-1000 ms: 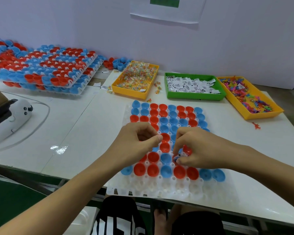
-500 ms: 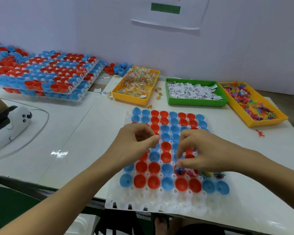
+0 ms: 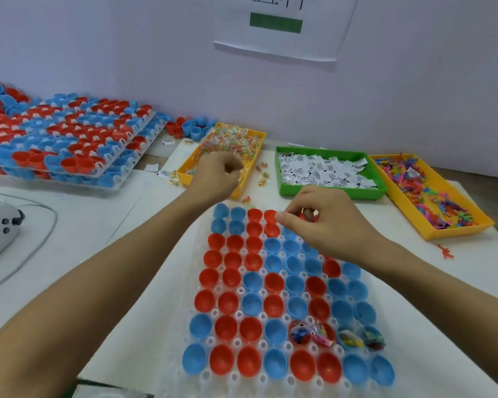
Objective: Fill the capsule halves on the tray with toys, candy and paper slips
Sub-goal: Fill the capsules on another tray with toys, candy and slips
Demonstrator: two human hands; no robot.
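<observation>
Left hand (image 3: 217,175) curled over the near end of the far-left yellow candy tray (image 3: 258,136), probably pinching wrapped candy (image 3: 233,140); right hand (image 3: 325,222) loosely curled above the capsule halves (image 3: 270,282), apparently empty. Light, crinkly, slippery wrappers: best pinched by the twisted ends.

Behind the capsule tray (image 3: 181,285) stand three bins in a row: candy (image 3: 258,139), slips (image 3: 279,168), toys (image 3: 457,232).

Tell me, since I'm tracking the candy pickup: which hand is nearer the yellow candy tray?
Left. The left hand is over the candy tray, at its near end; the right hand is off it, above the capsule tray's far rows.
</observation>
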